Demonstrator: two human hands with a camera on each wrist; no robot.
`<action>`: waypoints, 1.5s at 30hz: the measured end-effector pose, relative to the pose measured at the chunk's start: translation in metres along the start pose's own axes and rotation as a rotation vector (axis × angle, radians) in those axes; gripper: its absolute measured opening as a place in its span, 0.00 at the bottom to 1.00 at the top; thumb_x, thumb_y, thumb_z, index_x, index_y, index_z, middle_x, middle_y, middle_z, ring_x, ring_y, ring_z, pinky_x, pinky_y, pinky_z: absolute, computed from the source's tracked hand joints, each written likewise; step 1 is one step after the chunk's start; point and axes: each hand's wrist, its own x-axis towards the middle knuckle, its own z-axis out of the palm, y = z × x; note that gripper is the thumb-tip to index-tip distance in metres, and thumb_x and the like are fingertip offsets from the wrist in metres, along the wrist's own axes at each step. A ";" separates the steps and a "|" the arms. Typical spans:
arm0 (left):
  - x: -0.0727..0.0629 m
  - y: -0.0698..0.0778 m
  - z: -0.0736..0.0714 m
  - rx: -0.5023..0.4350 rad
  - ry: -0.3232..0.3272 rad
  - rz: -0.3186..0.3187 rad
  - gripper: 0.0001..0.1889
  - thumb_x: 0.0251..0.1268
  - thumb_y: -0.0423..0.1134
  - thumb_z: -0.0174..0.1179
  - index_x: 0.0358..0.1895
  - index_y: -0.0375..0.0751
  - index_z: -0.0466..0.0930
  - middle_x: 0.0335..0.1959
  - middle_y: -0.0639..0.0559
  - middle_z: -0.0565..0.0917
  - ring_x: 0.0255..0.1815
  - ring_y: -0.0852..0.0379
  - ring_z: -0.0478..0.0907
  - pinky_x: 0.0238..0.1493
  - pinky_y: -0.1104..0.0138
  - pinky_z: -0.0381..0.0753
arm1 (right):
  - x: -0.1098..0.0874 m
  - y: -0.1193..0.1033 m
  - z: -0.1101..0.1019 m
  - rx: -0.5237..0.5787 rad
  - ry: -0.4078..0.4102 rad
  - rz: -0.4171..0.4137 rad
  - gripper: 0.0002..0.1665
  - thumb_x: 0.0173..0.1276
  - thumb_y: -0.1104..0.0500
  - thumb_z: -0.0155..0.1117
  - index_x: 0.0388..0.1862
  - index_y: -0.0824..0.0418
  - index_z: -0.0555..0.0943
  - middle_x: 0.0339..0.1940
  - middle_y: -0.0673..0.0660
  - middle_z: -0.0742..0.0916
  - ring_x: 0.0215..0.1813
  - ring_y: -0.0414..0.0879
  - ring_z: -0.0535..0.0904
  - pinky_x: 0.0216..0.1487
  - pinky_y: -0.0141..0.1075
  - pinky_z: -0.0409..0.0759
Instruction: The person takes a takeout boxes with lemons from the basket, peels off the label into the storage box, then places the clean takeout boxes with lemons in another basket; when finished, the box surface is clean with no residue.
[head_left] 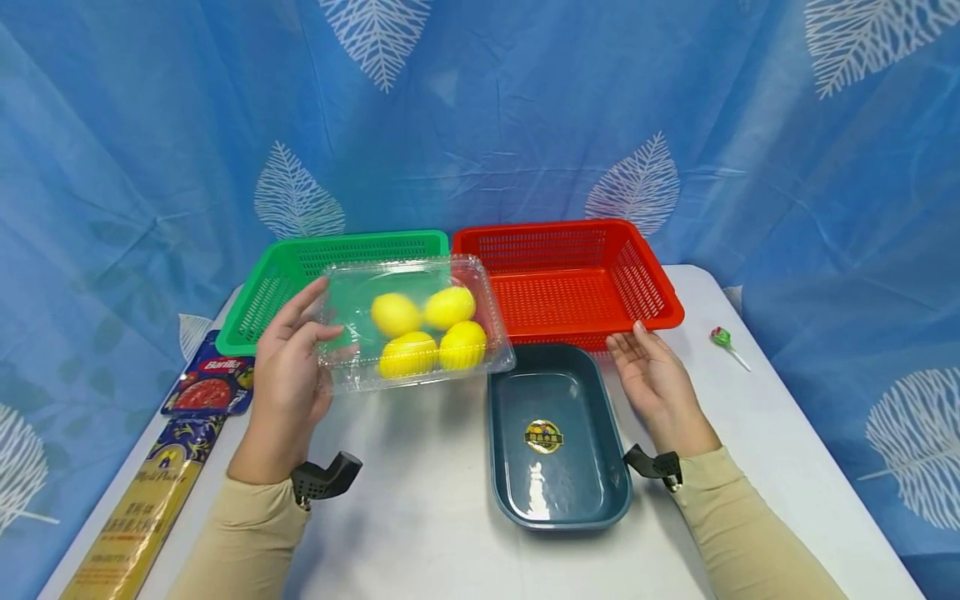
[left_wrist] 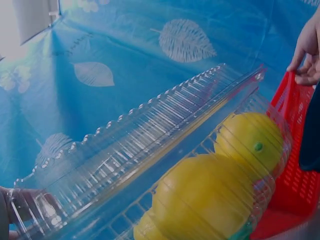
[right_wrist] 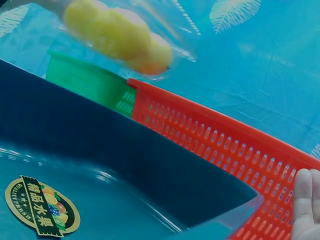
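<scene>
My left hand (head_left: 287, 379) grips the left end of a clear plastic clamshell box (head_left: 360, 377), thumb and fingers on either side of it. Several yellow lemons (head_left: 396, 315) lie inside, bunched toward the right end. The box is raised over the table and overlaps the green basket (head_left: 247, 302) and part of the red basket (head_left: 566, 332) in the head view. My right hand (head_left: 658, 385) has its fingers extended, fingertips right at the red basket's front wall, with nothing held. Beside it stands a dark blue tray (head_left: 555, 492) with a round fruit label.
On the left side of the table lie a blue Barilla packet (head_left: 210, 385) and a long gold pasta packet (head_left: 138, 512). A lollipop (head_left: 727, 346) is at the right. Behind the baskets hangs a blue curtain (head_left: 480, 108) with white leaf prints.
</scene>
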 end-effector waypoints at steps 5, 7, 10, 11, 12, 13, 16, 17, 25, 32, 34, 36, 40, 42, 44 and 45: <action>0.011 -0.001 0.015 -0.053 -0.017 0.043 0.32 0.75 0.21 0.43 0.79 0.42 0.70 0.82 0.46 0.60 0.15 0.65 0.64 0.40 0.65 0.87 | 0.000 0.000 0.000 -0.004 0.003 -0.003 0.15 0.80 0.64 0.61 0.60 0.66 0.71 0.46 0.59 0.82 0.48 0.48 0.82 0.61 0.37 0.81; 0.014 0.000 0.021 -0.055 -0.013 0.050 0.31 0.75 0.21 0.43 0.79 0.42 0.70 0.81 0.47 0.61 0.15 0.64 0.63 0.44 0.61 0.88 | -0.001 0.000 0.001 -0.004 0.010 0.000 0.16 0.80 0.63 0.61 0.60 0.67 0.71 0.45 0.59 0.82 0.47 0.48 0.83 0.61 0.37 0.81; 0.017 0.002 0.030 -0.037 -0.009 0.067 0.31 0.74 0.21 0.43 0.78 0.42 0.71 0.80 0.47 0.63 0.22 0.65 0.70 0.48 0.55 0.88 | -0.001 0.000 0.001 0.000 0.016 0.005 0.14 0.80 0.63 0.61 0.59 0.66 0.72 0.45 0.59 0.82 0.47 0.48 0.83 0.61 0.37 0.81; 0.019 0.003 0.033 -0.043 -0.011 0.073 0.31 0.74 0.21 0.43 0.78 0.41 0.71 0.80 0.47 0.63 0.31 0.66 0.76 0.50 0.54 0.87 | -0.001 0.000 0.001 0.000 0.018 0.006 0.14 0.81 0.63 0.60 0.59 0.66 0.72 0.44 0.59 0.83 0.47 0.48 0.83 0.60 0.37 0.81; 0.020 0.003 0.037 -0.044 -0.008 0.078 0.31 0.74 0.21 0.44 0.78 0.42 0.72 0.80 0.48 0.64 0.32 0.66 0.75 0.51 0.53 0.87 | -0.001 0.000 0.001 0.002 0.018 0.007 0.14 0.81 0.63 0.60 0.59 0.66 0.72 0.44 0.59 0.83 0.47 0.48 0.83 0.60 0.37 0.82; 0.021 0.003 0.040 -0.049 -0.008 0.084 0.32 0.73 0.21 0.44 0.77 0.42 0.72 0.80 0.48 0.64 0.38 0.67 0.79 0.53 0.51 0.86 | -0.001 0.000 0.001 0.001 0.017 0.006 0.13 0.81 0.63 0.60 0.59 0.66 0.72 0.44 0.59 0.82 0.47 0.48 0.83 0.60 0.36 0.82; 0.026 0.001 0.050 -0.065 -0.008 0.097 0.32 0.72 0.21 0.45 0.77 0.42 0.73 0.79 0.47 0.64 0.27 0.68 0.78 0.50 0.54 0.88 | -0.001 0.000 0.001 -0.002 0.017 0.005 0.13 0.82 0.63 0.59 0.59 0.66 0.72 0.44 0.59 0.82 0.46 0.48 0.83 0.60 0.36 0.82; 0.029 0.000 0.053 -0.069 -0.005 0.099 0.32 0.72 0.21 0.46 0.76 0.43 0.74 0.79 0.48 0.65 0.18 0.66 0.71 0.45 0.60 0.89 | -0.002 0.000 0.001 -0.001 0.016 0.006 0.13 0.82 0.63 0.59 0.59 0.66 0.72 0.44 0.59 0.82 0.47 0.48 0.83 0.60 0.36 0.81; 0.052 -0.013 0.079 -0.075 0.022 0.142 0.30 0.70 0.21 0.48 0.73 0.39 0.77 0.77 0.50 0.69 0.71 0.56 0.72 0.46 0.56 0.86 | 0.000 0.001 -0.001 -0.005 -0.003 0.003 0.15 0.82 0.64 0.59 0.62 0.65 0.72 0.49 0.60 0.81 0.48 0.48 0.82 0.62 0.37 0.81; 0.074 -0.027 0.102 -0.073 0.020 0.114 0.29 0.69 0.22 0.51 0.72 0.43 0.80 0.76 0.48 0.71 0.29 0.66 0.77 0.20 0.70 0.69 | 0.000 0.001 0.001 -0.013 0.018 0.001 0.16 0.81 0.63 0.60 0.62 0.64 0.72 0.50 0.59 0.81 0.49 0.48 0.82 0.61 0.37 0.81; 0.079 -0.032 0.107 -0.068 0.026 0.101 0.29 0.70 0.22 0.52 0.71 0.44 0.80 0.75 0.47 0.71 0.20 0.66 0.71 0.17 0.73 0.65 | 0.000 0.001 0.001 -0.015 0.019 0.004 0.16 0.81 0.63 0.59 0.63 0.64 0.72 0.50 0.59 0.81 0.50 0.48 0.82 0.62 0.37 0.80; 0.085 -0.037 0.113 -0.064 0.031 0.090 0.29 0.70 0.23 0.52 0.71 0.44 0.81 0.74 0.48 0.72 0.12 0.62 0.60 0.15 0.74 0.61 | 0.000 0.002 0.001 -0.015 0.021 0.006 0.15 0.81 0.63 0.60 0.62 0.64 0.72 0.49 0.59 0.81 0.49 0.48 0.82 0.62 0.37 0.81; 0.095 -0.045 0.125 -0.036 0.028 0.085 0.28 0.71 0.24 0.53 0.72 0.43 0.79 0.74 0.48 0.72 0.13 0.61 0.61 0.18 0.71 0.63 | 0.000 0.001 0.001 -0.005 0.017 0.010 0.15 0.81 0.63 0.61 0.61 0.64 0.73 0.49 0.59 0.82 0.49 0.48 0.82 0.61 0.37 0.81; 0.099 -0.047 0.131 -0.013 0.027 0.096 0.28 0.71 0.24 0.54 0.73 0.42 0.78 0.75 0.48 0.72 0.14 0.59 0.59 0.20 0.70 0.63 | -0.001 0.001 0.001 -0.001 0.014 0.010 0.13 0.81 0.63 0.60 0.59 0.65 0.73 0.48 0.60 0.82 0.48 0.48 0.82 0.61 0.37 0.81; 0.103 -0.048 0.137 0.026 0.035 0.108 0.28 0.70 0.23 0.55 0.72 0.41 0.79 0.75 0.49 0.72 0.25 0.63 0.72 0.27 0.71 0.72 | -0.001 0.001 0.000 0.000 0.010 0.009 0.12 0.81 0.63 0.60 0.59 0.65 0.73 0.48 0.60 0.82 0.48 0.48 0.82 0.61 0.37 0.81; 0.104 -0.048 0.140 0.043 0.038 0.112 0.29 0.69 0.23 0.56 0.72 0.41 0.79 0.75 0.50 0.72 0.35 0.63 0.77 0.33 0.72 0.76 | 0.000 0.001 0.000 -0.004 0.007 0.008 0.12 0.81 0.63 0.59 0.59 0.65 0.73 0.48 0.60 0.81 0.48 0.48 0.82 0.61 0.37 0.81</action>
